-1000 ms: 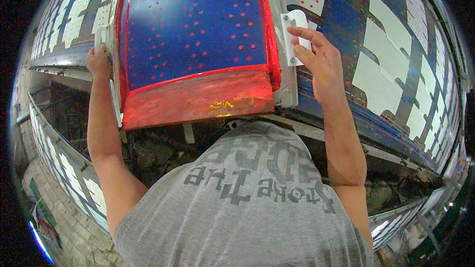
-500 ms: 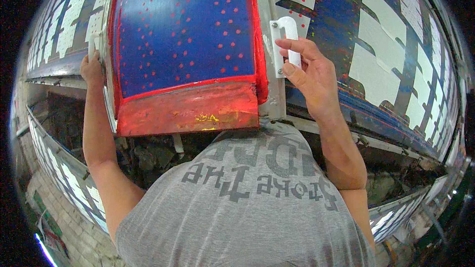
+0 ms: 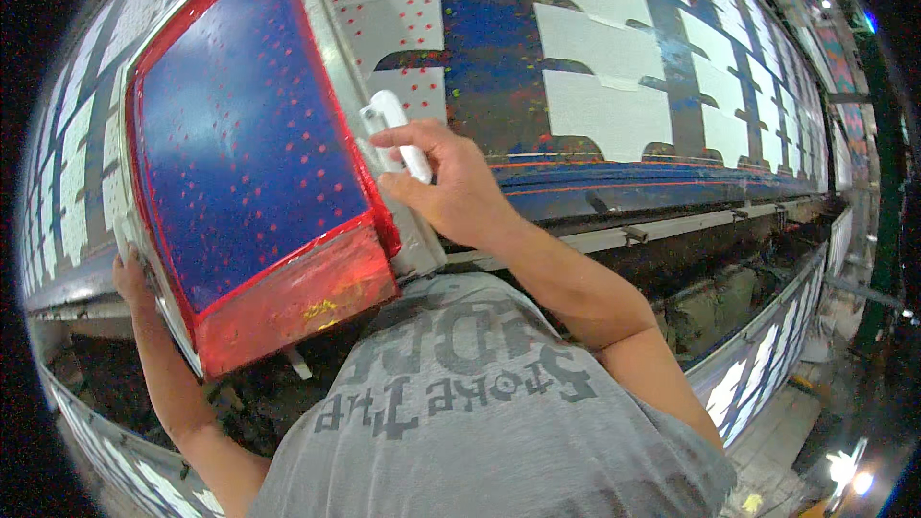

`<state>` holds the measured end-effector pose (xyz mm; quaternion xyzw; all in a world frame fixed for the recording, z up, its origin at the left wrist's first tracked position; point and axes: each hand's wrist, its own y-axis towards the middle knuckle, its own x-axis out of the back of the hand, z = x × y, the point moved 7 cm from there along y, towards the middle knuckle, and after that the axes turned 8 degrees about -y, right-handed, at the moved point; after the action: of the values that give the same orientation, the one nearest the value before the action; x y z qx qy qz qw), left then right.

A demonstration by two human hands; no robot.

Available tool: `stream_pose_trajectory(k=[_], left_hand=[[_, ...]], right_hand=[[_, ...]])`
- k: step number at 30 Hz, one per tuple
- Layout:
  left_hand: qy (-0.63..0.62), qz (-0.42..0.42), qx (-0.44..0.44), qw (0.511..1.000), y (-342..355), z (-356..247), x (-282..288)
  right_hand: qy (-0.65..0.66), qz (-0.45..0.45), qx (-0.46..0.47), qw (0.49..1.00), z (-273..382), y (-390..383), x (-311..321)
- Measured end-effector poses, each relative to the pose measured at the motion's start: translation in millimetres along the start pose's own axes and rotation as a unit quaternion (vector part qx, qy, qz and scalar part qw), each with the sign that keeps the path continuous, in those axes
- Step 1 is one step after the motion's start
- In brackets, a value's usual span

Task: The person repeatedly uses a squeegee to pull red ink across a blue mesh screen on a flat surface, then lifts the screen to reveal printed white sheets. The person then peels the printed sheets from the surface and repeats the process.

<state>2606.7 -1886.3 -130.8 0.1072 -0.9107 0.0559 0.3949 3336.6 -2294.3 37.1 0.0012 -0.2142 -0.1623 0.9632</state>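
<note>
One printing screen [image 3: 254,149], a blue mesh [image 3: 230,86] bordered in red, sits slanted at the near edge of the long blue surface [image 3: 489,48], its red lower strip [image 3: 307,302] jutting past that edge toward the grey shirt [image 3: 441,460]. I cannot tell whether it rests on the surface or is raised. Red-dotted white pieces [image 3: 398,24] lie just beside its right side; a bare blue strip separates them from plain white pieces [image 3: 595,48] farther right. More bare room runs along the near edge, below those pieces. The left hand [image 3: 136,283] is closed round the pale left handle [image 3: 127,230], though blur hides its fingers. The right hand [image 3: 456,182] is partly closed, loosely round the white right handle [image 3: 387,107], forefinger and thumb spread apart.
</note>
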Motion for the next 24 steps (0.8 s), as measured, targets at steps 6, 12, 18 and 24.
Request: stream_pose_trajectory(k=[6,12,18,24], left_hand=[[-0.052,0.042,-0.020,0.998,-14,-16,-5],[0.130,0.022,-0.209,0.969,0,-25,9],[0.158,-0.244,-0.184,0.939,-20,-84,88],[0.132,-0.267,-0.281,0.912,-187,-290,84]], right_hand=[[0.069,0.020,-0.059,0.996,-16,-8,-1],[0.091,-0.011,-0.044,0.995,-24,-17,29],[0.019,-0.042,0.158,0.986,-2,-60,165],[0.282,0.079,0.459,0.839,75,-129,362]])
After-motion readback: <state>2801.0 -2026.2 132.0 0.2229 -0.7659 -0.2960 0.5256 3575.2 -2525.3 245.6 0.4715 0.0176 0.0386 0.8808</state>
